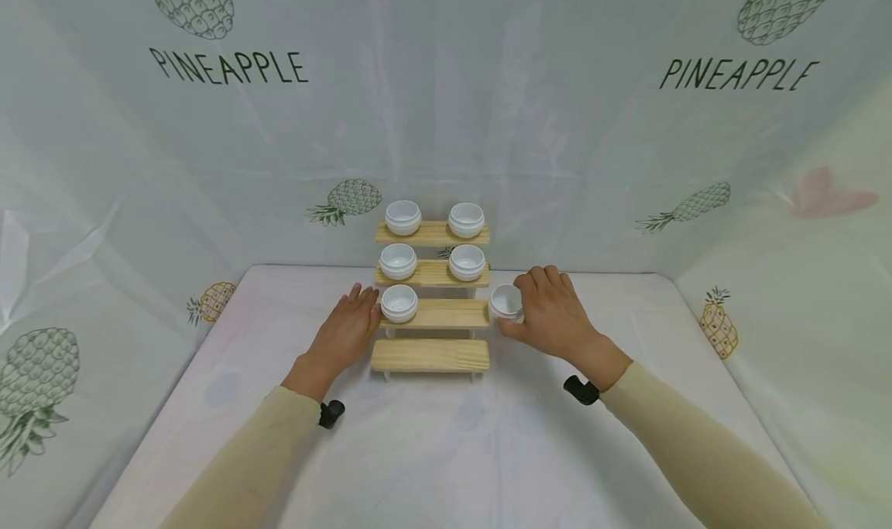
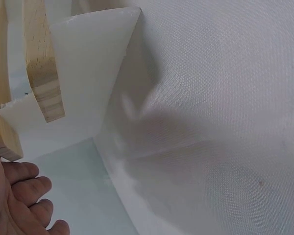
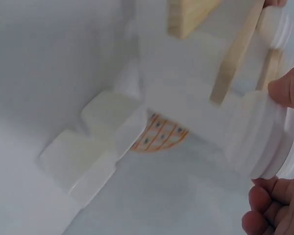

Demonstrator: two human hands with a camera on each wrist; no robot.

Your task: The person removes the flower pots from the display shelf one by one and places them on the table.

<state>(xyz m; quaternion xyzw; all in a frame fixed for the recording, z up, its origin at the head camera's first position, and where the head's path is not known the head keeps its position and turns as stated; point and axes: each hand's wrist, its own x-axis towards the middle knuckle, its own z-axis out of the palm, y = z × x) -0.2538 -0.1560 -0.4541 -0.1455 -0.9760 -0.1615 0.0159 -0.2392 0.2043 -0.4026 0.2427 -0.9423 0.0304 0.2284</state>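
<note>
My right hand (image 1: 554, 308) pinches a small white ribbed bowl (image 1: 506, 302) between thumb and fingers. It holds the bowl just off the right end of a tiered wooden rack (image 1: 446, 314), level with the second step from the bottom. In the right wrist view, the thumb and curled fingers grip the sides of that bowl (image 3: 257, 134). My left hand (image 1: 350, 329) rests at the left end of the same step with fingers extended, beside another white bowl (image 1: 399, 304). In the left wrist view, the left fingers (image 2: 32, 191) lie loosely next to a board end (image 2: 10, 144).
Two bowls stand on the top step (image 1: 433, 233), and two more on the step below (image 1: 432, 273). The lowest step (image 1: 430, 355) is bare wood. White side supports (image 2: 88, 68) hold the boards. A white stepped block (image 3: 95, 142) appears in the right wrist view.
</note>
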